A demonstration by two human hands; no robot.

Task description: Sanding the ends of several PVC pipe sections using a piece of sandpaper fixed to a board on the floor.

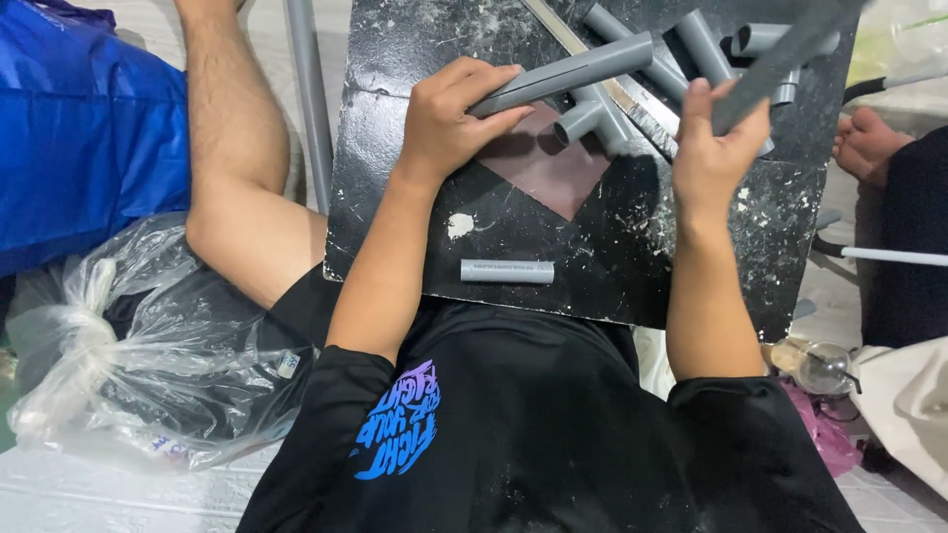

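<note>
Crosswise, grey pipe (pixel 568 71) rising rightward in left hand (pixel 449 118) grip; right hand (pixel 716 148) gripping dark bar (pixel 780 59).

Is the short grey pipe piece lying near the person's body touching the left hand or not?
Apart. In the head view, the short grey pipe piece lies alone on the black board, with bare board between it and the left hand.

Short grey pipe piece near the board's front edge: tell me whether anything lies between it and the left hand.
Nothing visible does. The short grey pipe piece lies alone on the black board; the left hand holds a longer grey pipe above bare board.
</note>
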